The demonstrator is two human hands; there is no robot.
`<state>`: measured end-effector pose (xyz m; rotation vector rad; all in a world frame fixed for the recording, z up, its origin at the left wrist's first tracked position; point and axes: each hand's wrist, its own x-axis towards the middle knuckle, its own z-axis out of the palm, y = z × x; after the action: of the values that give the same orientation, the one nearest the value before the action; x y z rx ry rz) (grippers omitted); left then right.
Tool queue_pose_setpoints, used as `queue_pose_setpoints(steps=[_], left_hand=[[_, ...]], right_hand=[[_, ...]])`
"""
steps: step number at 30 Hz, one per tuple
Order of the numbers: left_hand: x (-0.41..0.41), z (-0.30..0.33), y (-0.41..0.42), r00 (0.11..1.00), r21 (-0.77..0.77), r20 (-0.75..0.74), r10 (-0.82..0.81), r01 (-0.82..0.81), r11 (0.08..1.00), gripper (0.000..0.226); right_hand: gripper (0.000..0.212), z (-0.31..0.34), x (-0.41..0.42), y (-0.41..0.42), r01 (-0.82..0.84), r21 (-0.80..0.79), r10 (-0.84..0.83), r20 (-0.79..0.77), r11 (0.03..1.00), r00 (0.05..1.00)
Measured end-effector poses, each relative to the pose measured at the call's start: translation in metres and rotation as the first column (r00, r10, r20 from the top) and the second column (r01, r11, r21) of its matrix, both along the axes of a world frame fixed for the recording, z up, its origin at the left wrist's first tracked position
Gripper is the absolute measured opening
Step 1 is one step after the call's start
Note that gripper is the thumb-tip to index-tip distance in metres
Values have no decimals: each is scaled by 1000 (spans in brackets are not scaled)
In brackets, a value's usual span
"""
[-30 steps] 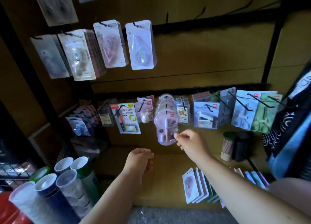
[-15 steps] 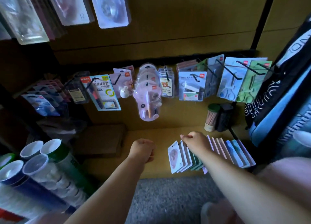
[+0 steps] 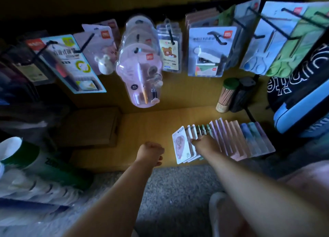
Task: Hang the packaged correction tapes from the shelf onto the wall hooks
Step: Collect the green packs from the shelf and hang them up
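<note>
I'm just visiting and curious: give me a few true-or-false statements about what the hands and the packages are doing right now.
1. The right hand is on the row of packaged correction tapes on the shelf. True.
2. The left hand holds a package. False: it is a closed fist, holding nothing.
3. The packages on the shelf stand in a fanned row. True.
4. The toothpick jar hangs from a hook. False: it stands on the shelf.
</note>
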<state>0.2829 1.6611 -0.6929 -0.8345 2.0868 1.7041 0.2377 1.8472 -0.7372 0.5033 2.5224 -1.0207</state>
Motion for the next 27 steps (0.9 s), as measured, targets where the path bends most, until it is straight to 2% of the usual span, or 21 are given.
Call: queue_pose_setpoints(steps=[8,11,16,19,21,23,27], left_hand=[[-8,-51,-5,997,48,80,-5,2,999,14],[-7,-64,-5,995,50,99,0,-5,999,15],[-5,-80,-5,993,69,114,-7,-1,998,13],[-5,-82,-5,994,79,104,-19,10,997,10],[-7,-84,-5,995,78,102,-21,13,997,13],[-11,-84,-3,994,78,107,9,-17,997,27],[-11,-78,1,992,153,106,63,-79,985,65]], right_hand=[[40,-50,-11,-7,61,94,-68,80,994,994],[44,-63,-12,-12,28,146,-44,113,989,993],[36,-71,-14,-15,-42,166,17,149,985,989],[29,-62,-14,-15,-76,112,61,131,991,989],[21,-53,-11,-13,-70,22,67,101,997,993],[25,-43,-4,-11,-49,-94,55,65,994,996],[16,-19,9,-10,9,-310,1,35,951,999]])
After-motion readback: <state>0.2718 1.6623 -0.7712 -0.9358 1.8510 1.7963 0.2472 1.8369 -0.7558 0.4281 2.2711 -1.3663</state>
